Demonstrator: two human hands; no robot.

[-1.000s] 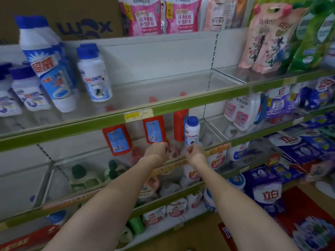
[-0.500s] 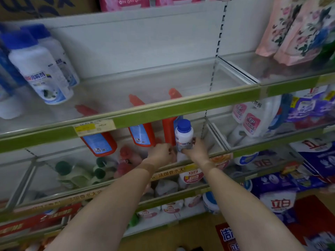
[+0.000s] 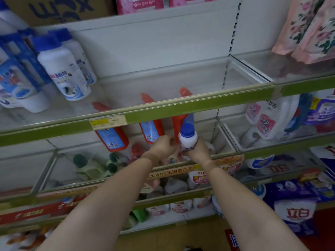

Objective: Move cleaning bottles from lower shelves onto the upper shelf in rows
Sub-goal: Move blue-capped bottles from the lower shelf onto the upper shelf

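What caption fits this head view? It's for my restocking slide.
Right hand grips a blue-capped white bottle below the green-edged upper shelf; left hand beside it.

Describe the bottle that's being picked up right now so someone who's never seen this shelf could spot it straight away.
Find the long green shelf edge with the yellow price tag. Just below it, towards the right, the right hand grips a small white bottle with a blue cap, with the left hand beside it. The red bottles behind it are taller with blue labels; this one is short, white and round.
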